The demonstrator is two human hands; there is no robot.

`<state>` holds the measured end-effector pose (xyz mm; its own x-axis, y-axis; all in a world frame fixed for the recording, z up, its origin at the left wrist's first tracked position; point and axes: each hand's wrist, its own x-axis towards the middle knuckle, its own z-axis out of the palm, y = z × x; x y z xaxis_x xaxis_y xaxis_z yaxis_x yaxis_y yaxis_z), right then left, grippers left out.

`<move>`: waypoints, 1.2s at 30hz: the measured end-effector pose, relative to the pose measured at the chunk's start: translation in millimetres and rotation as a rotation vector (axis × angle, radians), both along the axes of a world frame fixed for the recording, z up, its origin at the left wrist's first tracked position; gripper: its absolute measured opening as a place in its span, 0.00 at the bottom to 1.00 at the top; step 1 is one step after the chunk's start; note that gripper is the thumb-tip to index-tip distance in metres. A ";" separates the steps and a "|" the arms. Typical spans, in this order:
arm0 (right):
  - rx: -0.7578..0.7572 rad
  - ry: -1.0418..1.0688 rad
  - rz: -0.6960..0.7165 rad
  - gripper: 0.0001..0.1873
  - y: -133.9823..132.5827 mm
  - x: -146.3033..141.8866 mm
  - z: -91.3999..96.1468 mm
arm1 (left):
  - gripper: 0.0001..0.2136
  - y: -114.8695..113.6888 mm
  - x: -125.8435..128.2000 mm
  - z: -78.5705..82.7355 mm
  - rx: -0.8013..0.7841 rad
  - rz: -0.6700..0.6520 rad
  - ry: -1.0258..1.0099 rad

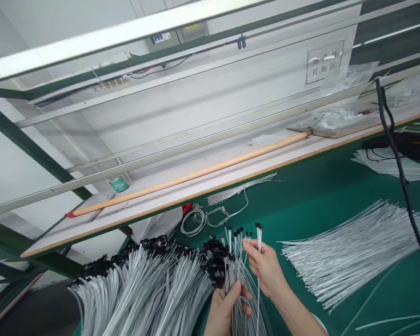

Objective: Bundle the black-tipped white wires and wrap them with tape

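My left hand [227, 308] is wrapped around a bunch of thin grey wires with black tips [235, 261], holding them upright near the bottom middle. My right hand [264, 263] pinches a few of those black-tipped wires [258, 235] between thumb and fingers, just right of the bunch. A big pile of the same black-tipped grey wires [150, 284] lies fanned out to the left of both hands on the green table [311, 205].
A heap of plain grey wires [353, 252] lies to the right. A smaller bundle [240, 189] and a coiled white cable [193, 220] lie farther back. A long wooden stick [192, 175] rests on the raised shelf beside a green tape roll [119, 184]. A black cable [397, 158] hangs at right, near papers [385, 161].
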<state>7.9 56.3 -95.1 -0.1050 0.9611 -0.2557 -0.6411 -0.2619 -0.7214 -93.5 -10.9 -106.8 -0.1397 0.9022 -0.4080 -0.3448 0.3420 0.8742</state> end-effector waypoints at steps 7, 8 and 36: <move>0.019 -0.023 -0.024 0.23 -1.8 -2.5 -0.5 | 0.21 1.5 -1.0 -5.1 0.015 0.031 0.002; 0.017 -0.023 -0.026 0.23 -2.0 -2.9 -0.7 | 0.21 1.8 -1.5 -6.1 0.014 0.037 0.005; -0.039 0.072 -0.134 0.23 1.7 -13.9 -16.9 | 0.21 1.9 -2.4 -12.9 0.001 0.067 -0.015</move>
<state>-6.0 58.0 -112.0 0.0046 0.9572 -0.2894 -0.7221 -0.1970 -0.6632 -96.0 -8.9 -119.7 -0.1942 0.8916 -0.4092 -0.3799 0.3162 0.8693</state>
